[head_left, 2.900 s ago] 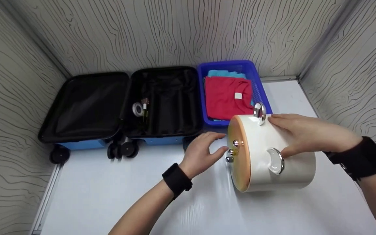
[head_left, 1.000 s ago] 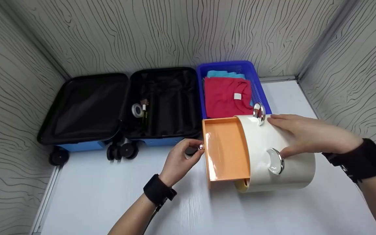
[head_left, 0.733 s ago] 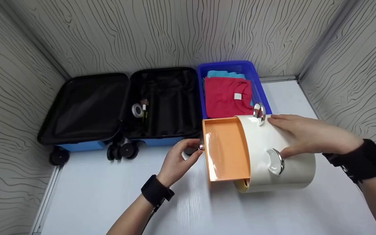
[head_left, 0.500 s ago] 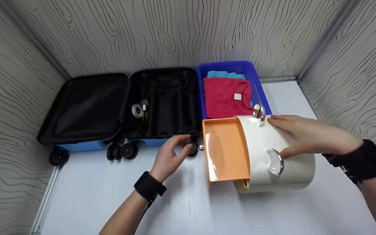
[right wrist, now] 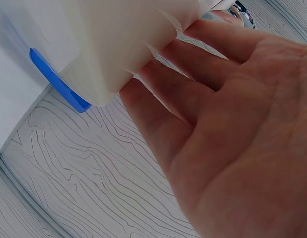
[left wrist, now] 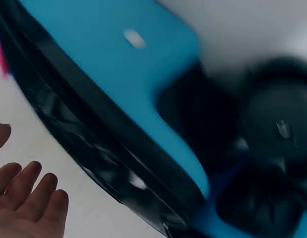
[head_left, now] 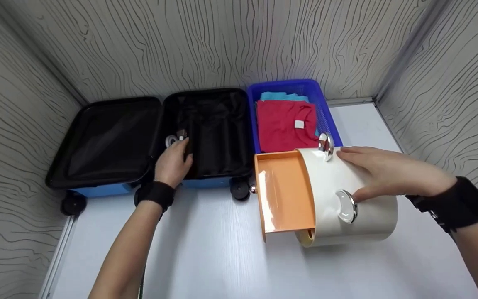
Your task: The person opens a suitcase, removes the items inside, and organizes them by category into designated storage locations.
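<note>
My left hand (head_left: 172, 165) reaches over the near edge of the open suitcase (head_left: 222, 166). Its fingers are beside a small white ring-shaped thing (head_left: 170, 140) and a small brown piece (head_left: 181, 133); a white-capped slim tube is mostly covered by the hand. The left wrist view shows those fingers apart and holding nothing. On the right, a cream drum-shaped drawer box (head_left: 371, 216) lies with its orange drawer (head_left: 286, 191) pulled out, a silver knob (head_left: 253, 189) on its front. My right hand (head_left: 396, 172) rests on the box's top with straight, spread fingers, near its silver-trimmed handles.
Behind the drawer box stands a blue basket (head_left: 326, 112) with a folded red garment (head_left: 282, 124) and turquoise cloth (head_left: 284, 97). The suitcase's other half (head_left: 110, 141) lies at the left. Black wheels (head_left: 240, 189) stick out towards me. Patterned walls (head_left: 222, 41) enclose the white table (head_left: 214, 257).
My left hand pulled the orange drawer out by its knob, let the knob go and moved left into the suitcase. The right hand has stayed on the drawer box.
</note>
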The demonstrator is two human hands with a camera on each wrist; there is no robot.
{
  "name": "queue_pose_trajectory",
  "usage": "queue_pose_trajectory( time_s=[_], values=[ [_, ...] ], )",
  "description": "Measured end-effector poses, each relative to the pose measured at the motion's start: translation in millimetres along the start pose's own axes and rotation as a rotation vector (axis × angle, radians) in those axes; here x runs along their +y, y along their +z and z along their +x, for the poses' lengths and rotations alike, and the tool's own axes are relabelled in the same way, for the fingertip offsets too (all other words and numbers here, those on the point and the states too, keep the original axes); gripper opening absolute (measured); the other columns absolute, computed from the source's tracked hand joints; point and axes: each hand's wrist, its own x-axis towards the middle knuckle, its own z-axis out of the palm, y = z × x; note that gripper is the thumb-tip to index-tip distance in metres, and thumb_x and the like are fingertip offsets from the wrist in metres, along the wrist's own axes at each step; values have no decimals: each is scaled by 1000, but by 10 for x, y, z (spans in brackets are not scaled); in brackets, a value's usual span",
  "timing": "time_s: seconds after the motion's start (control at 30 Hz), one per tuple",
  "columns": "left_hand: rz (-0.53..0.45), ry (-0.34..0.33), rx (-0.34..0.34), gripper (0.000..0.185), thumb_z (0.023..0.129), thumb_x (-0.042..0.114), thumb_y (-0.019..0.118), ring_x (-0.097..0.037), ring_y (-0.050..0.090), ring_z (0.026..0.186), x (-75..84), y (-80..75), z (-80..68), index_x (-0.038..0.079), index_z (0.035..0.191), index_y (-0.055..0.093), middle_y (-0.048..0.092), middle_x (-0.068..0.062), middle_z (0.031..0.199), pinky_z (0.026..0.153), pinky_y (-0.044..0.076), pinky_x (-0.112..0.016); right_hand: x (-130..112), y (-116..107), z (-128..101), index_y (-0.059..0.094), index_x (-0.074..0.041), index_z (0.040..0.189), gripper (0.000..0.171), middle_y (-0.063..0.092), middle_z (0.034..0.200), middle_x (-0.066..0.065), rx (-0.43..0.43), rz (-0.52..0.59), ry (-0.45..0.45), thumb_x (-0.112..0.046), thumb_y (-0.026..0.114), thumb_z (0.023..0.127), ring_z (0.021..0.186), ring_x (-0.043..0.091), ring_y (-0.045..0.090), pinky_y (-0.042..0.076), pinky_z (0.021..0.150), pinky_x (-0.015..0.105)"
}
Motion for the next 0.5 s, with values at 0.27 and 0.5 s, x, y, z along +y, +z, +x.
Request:
queue_pose_trajectory(
  time_s=[0.27, 0.5],
  values=[
    [233, 17, -63, 54, 99, 6, 64, -41, 50, 134, -297, 44, 351, -5, 148, 48, 52, -26, 146, 112, 40, -48, -2, 6, 0, 43, 0, 154, 105, 45, 154, 23, 4, 1, 4, -51, 88, 73, 142, 42, 41, 36, 113, 58],
    [401, -4, -173, 60, 97, 2, 62, -47, 33, 144, -474, 142, 526, -13, 150, 38, 31, -35, 157, 118, 31, -51, -2, 17, -19, 43, -1, 154, 104, 44, 155, 23, 15, 17, -3, -50, 88, 74, 142, 42, 40, 35, 113, 58]
  ],
)
